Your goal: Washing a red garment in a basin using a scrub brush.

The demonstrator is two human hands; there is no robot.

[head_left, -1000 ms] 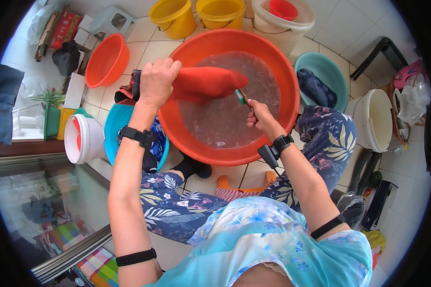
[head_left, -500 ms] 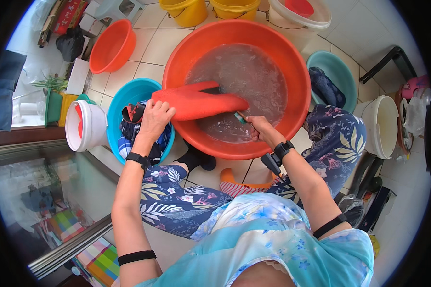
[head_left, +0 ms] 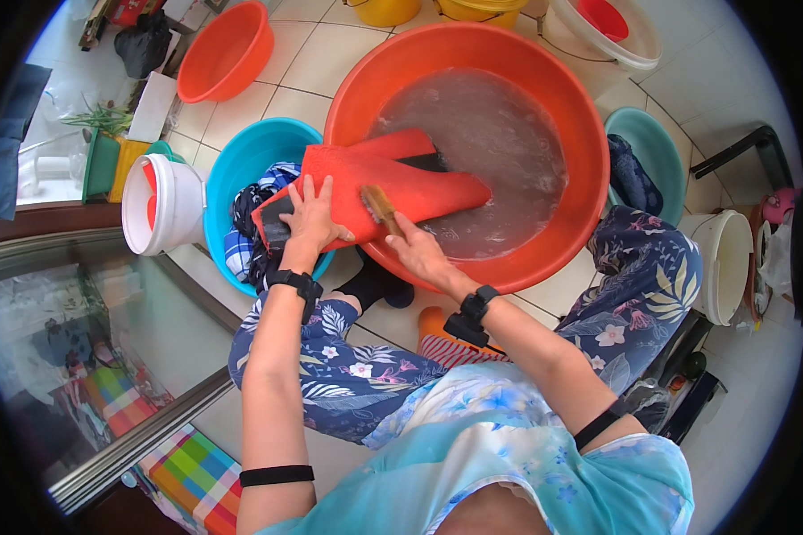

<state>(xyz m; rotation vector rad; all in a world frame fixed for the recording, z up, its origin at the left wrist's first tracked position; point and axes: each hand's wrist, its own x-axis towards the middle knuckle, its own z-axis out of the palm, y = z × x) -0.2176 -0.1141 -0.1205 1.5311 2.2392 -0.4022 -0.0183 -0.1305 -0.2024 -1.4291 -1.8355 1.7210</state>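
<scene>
My left hand (head_left: pixel 310 218) lies with spread fingers on a red mat (head_left: pixel 419 189) with a dark backing, pressing it down near its left end. The mat is draped over the left rim of a large orange-red tub (head_left: pixel 587 169), one end dipping into cloudy grey water (head_left: pixel 482 116). In my right hand (head_left: pixel 419 254) is a small wooden scrubbing brush (head_left: pixel 379 205), held against or just over the mat's surface. How the fingers wrap its handle is partly hidden. The mat's left end hangs over a blue basin (head_left: pixel 272 135) of dark and checked clothes (head_left: pixel 241 254).
Right of the tub stands a teal basin (head_left: pixel 665 152) with dark cloth, and a white bucket (head_left: pixel 723 267). A white bucket (head_left: pixel 165 205) and an orange basin (head_left: pixel 232 53) are at left. Yellow buckets (head_left: pixel 486 11) stand behind. A sliding glass door (head_left: pixel 107 330) borders the near left.
My left hand has opened from gripping the mat's edge and now lies flat on it. The mat is pulled further left. My right hand has brought the brush from the water onto the mat.
</scene>
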